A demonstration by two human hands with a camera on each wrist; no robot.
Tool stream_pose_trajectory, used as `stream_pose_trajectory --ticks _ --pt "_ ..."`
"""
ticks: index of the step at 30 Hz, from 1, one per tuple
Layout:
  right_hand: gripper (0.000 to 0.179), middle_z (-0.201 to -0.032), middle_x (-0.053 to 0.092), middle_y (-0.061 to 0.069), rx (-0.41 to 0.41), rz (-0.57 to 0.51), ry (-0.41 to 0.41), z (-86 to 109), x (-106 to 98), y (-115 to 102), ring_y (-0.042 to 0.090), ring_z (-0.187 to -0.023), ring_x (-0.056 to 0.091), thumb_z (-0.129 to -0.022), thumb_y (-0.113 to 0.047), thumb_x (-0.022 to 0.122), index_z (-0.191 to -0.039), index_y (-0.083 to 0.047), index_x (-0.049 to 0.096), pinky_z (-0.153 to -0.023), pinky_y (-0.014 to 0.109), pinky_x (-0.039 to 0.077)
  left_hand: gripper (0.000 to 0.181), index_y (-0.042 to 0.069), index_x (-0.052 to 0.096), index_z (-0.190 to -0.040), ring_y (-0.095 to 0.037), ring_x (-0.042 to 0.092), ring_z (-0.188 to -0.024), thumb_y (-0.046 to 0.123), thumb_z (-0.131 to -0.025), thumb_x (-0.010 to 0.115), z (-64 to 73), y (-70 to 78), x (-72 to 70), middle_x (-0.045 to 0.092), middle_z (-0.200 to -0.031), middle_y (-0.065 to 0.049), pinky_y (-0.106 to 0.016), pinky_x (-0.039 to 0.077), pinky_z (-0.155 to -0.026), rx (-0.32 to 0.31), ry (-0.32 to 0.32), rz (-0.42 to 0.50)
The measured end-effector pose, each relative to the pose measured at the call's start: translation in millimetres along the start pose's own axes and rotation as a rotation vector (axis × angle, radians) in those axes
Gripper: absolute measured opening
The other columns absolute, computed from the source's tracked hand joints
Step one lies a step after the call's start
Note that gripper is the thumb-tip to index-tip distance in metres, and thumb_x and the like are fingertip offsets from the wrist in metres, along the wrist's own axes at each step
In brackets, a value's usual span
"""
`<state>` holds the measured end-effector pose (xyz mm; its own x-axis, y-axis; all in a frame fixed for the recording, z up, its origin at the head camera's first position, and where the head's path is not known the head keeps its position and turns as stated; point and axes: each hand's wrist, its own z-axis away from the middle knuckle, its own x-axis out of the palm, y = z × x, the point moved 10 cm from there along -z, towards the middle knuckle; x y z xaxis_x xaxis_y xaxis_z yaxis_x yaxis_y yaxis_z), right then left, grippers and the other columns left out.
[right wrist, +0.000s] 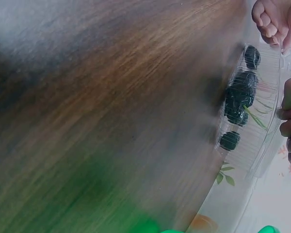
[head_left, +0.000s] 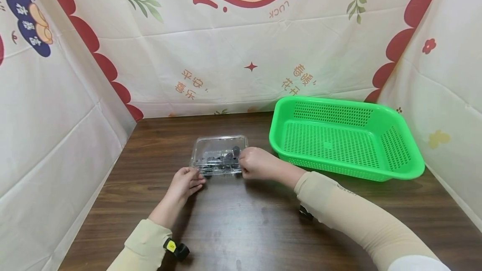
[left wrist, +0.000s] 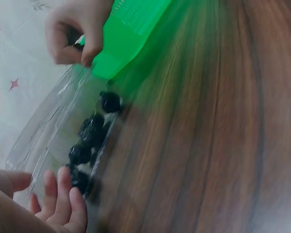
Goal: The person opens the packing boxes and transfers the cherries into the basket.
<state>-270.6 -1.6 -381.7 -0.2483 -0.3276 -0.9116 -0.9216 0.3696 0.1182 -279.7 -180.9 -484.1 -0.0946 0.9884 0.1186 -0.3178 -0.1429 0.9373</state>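
A clear plastic clamshell box [head_left: 214, 144] lies on the dark wooden table, with several dark round fruits [head_left: 236, 151] inside. At the box's near left corner is my left hand [head_left: 184, 184]; its thumb and fingers pinch the rim there. My right hand [head_left: 260, 163] has curled fingers and grips the rim at the right side. In the left wrist view the fruits [left wrist: 110, 102] show through the front wall, between the two hands. The right wrist view shows the ribbed side wall [right wrist: 262, 116] of the box, with the right thumb and fingers at its edge.
A green perforated plastic basket [head_left: 327, 145] stands on the table [head_left: 233, 229] to the right of the box, just beyond the right forearm. Printed white cloth [head_left: 218, 53] encloses the table at the back and on both sides.
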Motion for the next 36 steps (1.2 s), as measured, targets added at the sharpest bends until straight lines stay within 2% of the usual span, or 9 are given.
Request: stream_pose_trajectory --ticks 4,8,13,17,22,26,29,34,36 --pt "0.024 -0.062 0.050 -0.004 0.014 0.003 -0.014 -0.6 1.4 -0.1 0.015 -0.058 0.046 -0.064 -0.004 0.067 -0.055 -0.014 0.047 -0.063 0.030 0.048 0.010 0.000 0.042 -0.104 -0.013 0.065 -0.064 0.005 -0.099 0.049 1.9 -5.1 3.3 0.059 -0.074 -0.005 -0.027 0.055 -0.065 -0.027 0.048 0.083" --pt "0.025 -0.062 0.050 -0.004 0.020 0.005 -0.028 -1.3 3.0 -0.3 0.016 -0.058 0.047 -0.064 -0.004 0.067 -0.054 -0.014 0.046 -0.063 0.031 0.047 0.012 -0.001 0.042 -0.108 -0.015 0.065 -0.067 0.007 -0.100 0.047 4.6 -12.4 10.2 0.060 -0.075 -0.006 -0.029 0.055 -0.067 -0.068 0.051 0.154" --pt "0.026 -0.061 0.049 -0.005 0.034 -0.006 -0.036 -2.4 3.5 0.8 0.014 -0.058 0.045 -0.065 -0.004 0.066 -0.054 -0.015 0.045 -0.063 0.030 0.048 0.019 0.000 0.037 -0.114 -0.020 0.067 -0.076 0.014 -0.104 0.045 8.4 -15.3 16.9 0.059 -0.080 -0.006 -0.033 0.055 -0.074 -0.065 0.061 0.224" --pt "0.029 -0.060 0.047 -0.005 0.040 -0.021 -0.030 -3.4 2.3 1.3 0.014 -0.057 0.042 -0.065 -0.003 0.065 -0.052 -0.015 0.042 -0.062 0.029 0.047 0.036 -0.007 0.034 -0.127 -0.024 0.068 -0.084 0.021 -0.105 0.042 9.9 -17.3 22.1 0.058 -0.091 -0.012 -0.036 0.054 -0.081 -0.066 0.082 0.253" --pt "0.030 -0.059 0.047 -0.006 0.052 -0.032 -0.022 -4.5 0.9 2.1 0.013 -0.056 0.041 -0.064 -0.003 0.066 -0.051 -0.016 0.042 -0.060 0.029 0.046 0.055 -0.011 0.020 -0.144 -0.025 0.069 -0.086 0.025 -0.107 0.037 10.6 -19.5 31.7 0.055 -0.106 -0.022 -0.038 0.055 -0.083 -0.071 0.090 0.286" --pt "0.027 -0.060 0.050 -0.005 0.064 -0.023 -0.029 -5.5 1.8 3.1 0.014 -0.056 0.045 -0.065 -0.004 0.067 -0.052 -0.016 0.046 -0.060 0.031 0.046 0.052 -0.011 0.020 -0.142 -0.023 0.069 -0.081 0.024 -0.107 0.033 12.3 -21.3 39.3 0.057 -0.103 -0.022 -0.035 0.057 -0.077 -0.065 0.095 0.324" --pt "0.026 -0.061 0.052 -0.004 0.069 -0.014 -0.038 -6.4 3.5 3.0 0.016 -0.056 0.047 -0.065 -0.005 0.067 -0.052 -0.015 0.048 -0.061 0.032 0.047 0.042 -0.009 0.027 -0.134 -0.023 0.070 -0.080 0.023 -0.108 0.032 14.0 -23.3 45.8 0.060 -0.101 -0.021 -0.035 0.057 -0.076 -0.066 0.088 0.343" --pt "0.023 -0.060 0.053 -0.004 0.075 -0.003 -0.043 -7.8 5.6 2.6 0.016 -0.057 0.048 -0.066 -0.006 0.068 -0.052 -0.015 0.051 -0.060 0.032 0.046 0.034 -0.006 0.042 -0.116 -0.026 0.070 -0.085 0.026 -0.108 0.032 16.8 -27.0 56.4 0.065 -0.099 -0.019 -0.040 0.056 -0.081 -0.088 0.066 0.360" --pt "0.022 -0.060 0.053 -0.005 0.074 0.002 -0.041 -8.1 5.8 2.0 0.016 -0.057 0.049 -0.066 -0.007 0.068 -0.052 -0.015 0.052 -0.060 0.032 0.046 0.039 -0.009 0.045 -0.117 -0.029 0.070 -0.090 0.027 -0.108 0.032 17.4 -28.2 60.2 0.066 -0.102 -0.021 -0.042 0.055 -0.083 -0.096 0.052 0.360"
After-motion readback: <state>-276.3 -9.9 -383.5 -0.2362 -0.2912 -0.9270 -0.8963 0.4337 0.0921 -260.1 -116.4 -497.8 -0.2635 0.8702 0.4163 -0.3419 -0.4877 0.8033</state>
